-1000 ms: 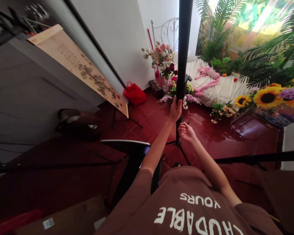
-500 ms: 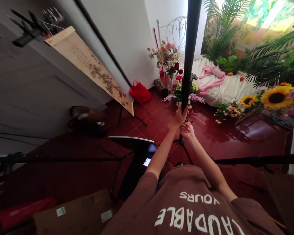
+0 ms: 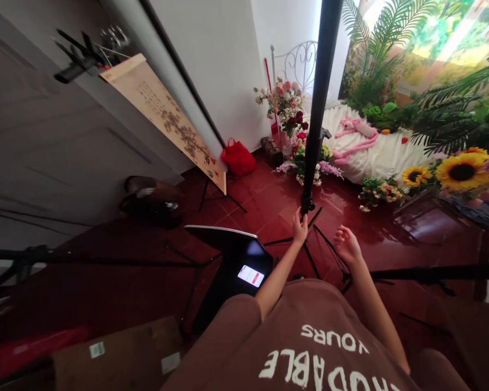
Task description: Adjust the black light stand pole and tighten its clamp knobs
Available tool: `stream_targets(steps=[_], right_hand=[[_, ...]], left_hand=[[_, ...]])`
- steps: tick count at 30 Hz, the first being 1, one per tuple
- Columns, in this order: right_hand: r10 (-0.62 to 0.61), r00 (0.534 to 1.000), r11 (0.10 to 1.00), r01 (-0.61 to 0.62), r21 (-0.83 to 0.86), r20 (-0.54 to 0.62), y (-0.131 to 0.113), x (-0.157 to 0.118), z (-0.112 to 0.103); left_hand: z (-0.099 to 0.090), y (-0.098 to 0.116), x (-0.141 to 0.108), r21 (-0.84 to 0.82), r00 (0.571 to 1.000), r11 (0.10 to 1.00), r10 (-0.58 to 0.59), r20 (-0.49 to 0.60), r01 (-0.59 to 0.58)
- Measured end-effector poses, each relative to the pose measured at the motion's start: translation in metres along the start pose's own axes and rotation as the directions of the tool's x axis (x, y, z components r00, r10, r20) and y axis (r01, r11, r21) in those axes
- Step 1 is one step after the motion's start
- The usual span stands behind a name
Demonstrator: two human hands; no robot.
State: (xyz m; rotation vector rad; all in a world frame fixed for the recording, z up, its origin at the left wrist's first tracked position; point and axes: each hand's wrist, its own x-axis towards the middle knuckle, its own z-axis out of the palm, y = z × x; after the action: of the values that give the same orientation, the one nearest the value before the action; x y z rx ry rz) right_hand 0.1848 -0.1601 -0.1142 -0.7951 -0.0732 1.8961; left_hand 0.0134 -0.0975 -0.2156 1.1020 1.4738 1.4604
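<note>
A tall black stand point(image 3: 321, 81) leans slightly through the middle of the head view, with a clamp knob partway up and a dark collar lower down. My left hand point(image 3: 300, 228) is closed around its pole just beneath that collar. To the right of the pole, my right hand point(image 3: 348, 246) hangs in the air, fingers loosely curled and apart, with nothing visible in it. Spread tripod legs point(image 3: 311, 262) show on the floor below both hands. Left of my left forearm, a lit phone point(image 3: 250, 276) lies on a black panel point(image 3: 215, 304).
A painted hanging scroll point(image 3: 167, 122) stands on the left, near a red bag point(image 3: 238, 157). Flowers point(image 3: 287, 106), a pink plush toy point(image 3: 361, 133) on white cloth and sunflowers point(image 3: 461, 171) are ahead and right. Horizontal black poles point(image 3: 440, 270) cross both sides. A cardboard box point(image 3: 122, 347) is lower left.
My left hand has slid down the pole to below the collar. The right hand has let go and moved right, away from the pole. The phone screen shows more fully.
</note>
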Motion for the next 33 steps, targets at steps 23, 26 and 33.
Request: stream_targets(steps=[23, 26, 33], right_hand=[[-0.575, 0.529, 0.76, 0.628, -0.168, -0.624, -0.024, -0.181, -0.153], [-0.592, 0.504, 0.753, 0.623, -0.209, -0.629, -0.056, -0.192, -0.15], [-0.465, 0.726, 0.882, 0.33, -0.336, -0.507, -0.109, -0.204, -0.148]], left_hand=[[0.221, 0.086, -0.168, -0.29, 0.3, 0.957, 0.273, 0.914, 0.013], [0.239, 0.102, -0.185, -0.319, 0.219, 0.948, 0.31, 0.925, 0.004], [0.251, 0.103, -0.2, -0.268, 0.276, 0.93, 0.334, 0.901, -0.25]])
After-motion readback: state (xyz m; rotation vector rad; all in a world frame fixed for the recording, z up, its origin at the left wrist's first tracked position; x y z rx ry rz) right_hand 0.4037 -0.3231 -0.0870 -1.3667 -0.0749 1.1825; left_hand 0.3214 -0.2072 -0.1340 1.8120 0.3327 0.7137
